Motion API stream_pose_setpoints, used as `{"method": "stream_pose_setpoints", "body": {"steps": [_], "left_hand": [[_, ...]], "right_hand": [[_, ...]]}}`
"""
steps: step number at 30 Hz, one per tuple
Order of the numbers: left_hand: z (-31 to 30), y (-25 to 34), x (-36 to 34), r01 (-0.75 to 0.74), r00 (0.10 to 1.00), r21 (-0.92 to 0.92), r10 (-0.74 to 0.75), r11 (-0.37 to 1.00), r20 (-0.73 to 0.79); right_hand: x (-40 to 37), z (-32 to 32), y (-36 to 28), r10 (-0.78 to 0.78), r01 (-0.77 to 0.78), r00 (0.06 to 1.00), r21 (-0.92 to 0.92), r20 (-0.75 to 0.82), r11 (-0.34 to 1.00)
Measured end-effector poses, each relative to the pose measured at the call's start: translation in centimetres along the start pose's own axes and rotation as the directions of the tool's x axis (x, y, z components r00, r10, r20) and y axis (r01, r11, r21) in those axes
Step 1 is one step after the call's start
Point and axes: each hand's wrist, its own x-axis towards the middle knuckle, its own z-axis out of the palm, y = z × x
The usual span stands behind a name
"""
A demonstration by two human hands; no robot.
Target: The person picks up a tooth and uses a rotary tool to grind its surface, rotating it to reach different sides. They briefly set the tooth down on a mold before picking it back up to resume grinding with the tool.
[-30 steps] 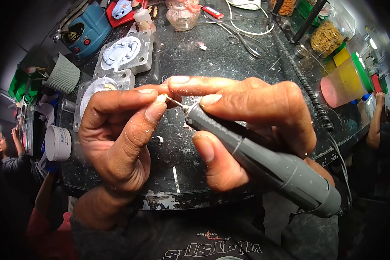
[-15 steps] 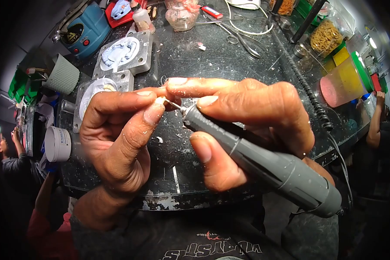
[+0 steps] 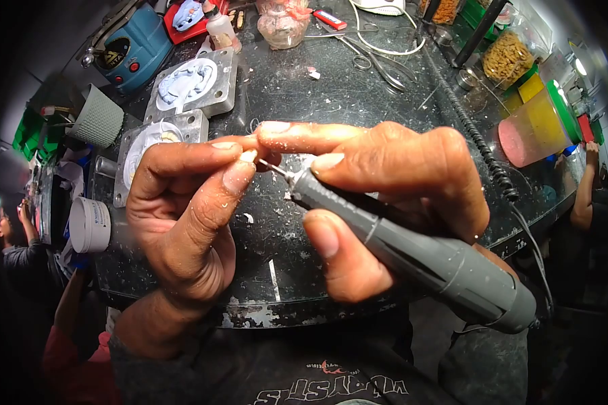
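Observation:
My left hand [image 3: 189, 209] pinches a small whitish artificial tooth [image 3: 249, 156] between thumb and forefinger, over the dark bench. Wrapped in my right hand [image 3: 392, 175] is a grey rotary handpiece [image 3: 412, 253], which slants down to the right. Its thin metal bur [image 3: 271, 167] points left, with the tip right by the tooth. The right forefinger reaches across and meets the left fingertips. White dust specks both hands and the handpiece nose. Behind my left hand sits a metal flask half [image 3: 197, 125] filled with plaster, and a second flask half [image 3: 227, 94] with a blue-grey mould lies beyond it.
Scissors-like metal tools [image 3: 378, 64] lie at the back of the bench [image 3: 284, 81]. A coiled cord [image 3: 476, 135] runs down the right side, near a pink-filled tub [image 3: 530, 138]. A white tub [image 3: 90, 225] and blue machine [image 3: 132, 50] stand left. Other people are at both sides.
The handpiece has shifted slightly right and down, drawing the bur back a little from the tooth. My right thumb moved with it; the left hand stays nearly in place.

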Motion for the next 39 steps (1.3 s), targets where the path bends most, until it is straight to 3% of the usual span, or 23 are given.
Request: {"method": "stream_pose_setpoints", "body": {"steps": [5, 7, 17, 29, 32, 34, 37, 39], "left_hand": [[0.0, 0.1, 0.1, 0.003, 1.000, -0.027, -0.003, 1.000, 0.013], [0.0, 0.0, 0.1, 0.000, 1.000, -0.024, 0.000, 1.000, 0.014], [0.1, 0.1, 0.0, -0.006, 1.000, -0.022, 0.007, 1.000, 0.002], [0.1, 0.1, 0.1, 0.027, 1.000, -0.088, -0.027, 0.996, 0.001], [-0.1, 0.0, 0.1, 0.020, 0.999, -0.026, -0.021, 0.999, -0.032], [-0.4, -0.3, 0.5, -0.200, 0.979, 0.214, 0.185, 0.956, 0.086], [-0.7, -0.1, 0.7, -0.325, 0.943, 0.366, 0.268, 0.872, 0.200], [-0.7, 0.0, 0.8, -0.333, 0.939, 0.367, 0.267, 0.869, 0.218]], "right_hand": [[-0.1, 0.1, 0.1, 0.009, -0.009, 1.000, -0.025, 0.016, 1.000], [-0.1, 0.1, 0.8, -0.069, 0.069, 0.997, 0.005, 0.024, 0.998], [-0.1, 0.1, 0.3, -0.030, 0.031, 0.999, -0.052, 0.022, 0.998], [0.0, -0.1, 0.7, -0.084, 0.081, 0.994, 0.044, 0.063, 0.996], [0.1, -0.2, 0.2, -0.020, 0.018, 0.996, 0.025, 0.083, 1.000], [0.2, -0.1, 0.2, -0.037, 0.035, 0.997, 0.034, 0.067, 0.999], [0.3, -0.3, 0.1, -0.026, 0.023, 0.996, 0.033, 0.091, 0.999], [0.3, -0.2, 0.2, -0.018, 0.014, 0.996, 0.051, 0.082, 0.999]]}}
